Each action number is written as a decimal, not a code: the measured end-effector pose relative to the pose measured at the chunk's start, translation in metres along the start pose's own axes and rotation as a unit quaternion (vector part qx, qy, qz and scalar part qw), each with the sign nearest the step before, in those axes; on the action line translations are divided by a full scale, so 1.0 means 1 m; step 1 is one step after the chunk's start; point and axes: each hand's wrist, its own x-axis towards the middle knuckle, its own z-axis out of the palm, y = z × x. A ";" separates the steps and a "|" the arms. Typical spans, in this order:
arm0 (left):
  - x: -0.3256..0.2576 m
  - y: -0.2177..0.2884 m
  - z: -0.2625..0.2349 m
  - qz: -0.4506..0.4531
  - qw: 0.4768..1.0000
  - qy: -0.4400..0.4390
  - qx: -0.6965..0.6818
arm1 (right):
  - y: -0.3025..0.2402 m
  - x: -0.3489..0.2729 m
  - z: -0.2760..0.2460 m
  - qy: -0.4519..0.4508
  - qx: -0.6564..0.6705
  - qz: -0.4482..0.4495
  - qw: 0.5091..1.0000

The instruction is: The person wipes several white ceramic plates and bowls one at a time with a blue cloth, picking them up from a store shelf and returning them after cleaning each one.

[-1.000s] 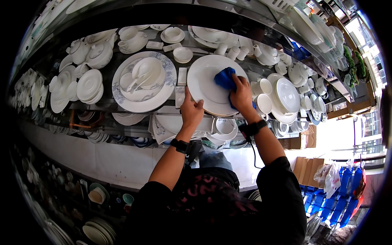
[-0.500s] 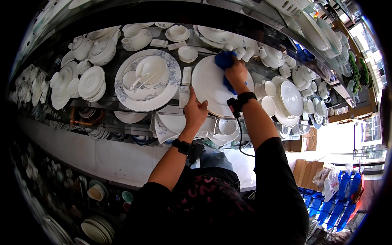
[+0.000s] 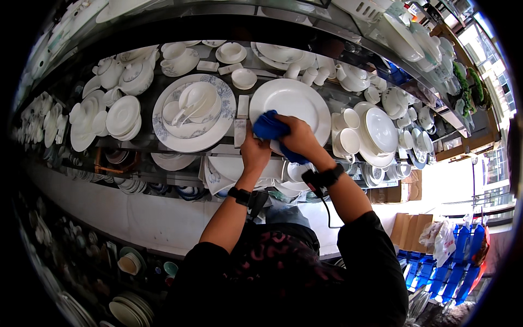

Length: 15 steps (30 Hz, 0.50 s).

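A large round white plate lies on the glass shelf in front of me. My right hand is closed on a blue cloth, which presses on the plate's near left rim; a loose end hangs below the hand. My left hand grips the plate's near left edge, right beside the cloth, its fingertips partly hidden. Just left of that hand are two small white rectangular dishes. Further left is a patterned place setting of stacked plates, with a bowl and spoon on top.
White cups and stacked plates stand close on the right. Small cups and a saucer sit behind the plate. Teapots are at left. A glass shelf edge crosses above; more dishes lie below.
My right hand has brought the cloth from the plate's far side toward me and left, to the near left rim. My left hand's fingers have drawn in at the edge. The view has shifted slightly.
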 end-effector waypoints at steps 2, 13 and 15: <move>-0.004 0.005 -0.001 0.008 1.000 0.015 0.005 | -0.012 -0.030 -0.034 -0.012 0.017 0.066 0.998; -0.022 -0.003 -0.006 -0.040 0.973 -0.066 -0.218 | 0.042 -0.248 -0.099 0.232 0.530 0.220 0.786; -0.044 0.010 -0.004 0.002 0.986 -0.058 -0.159 | 0.055 -0.274 -0.101 0.291 0.607 0.246 0.697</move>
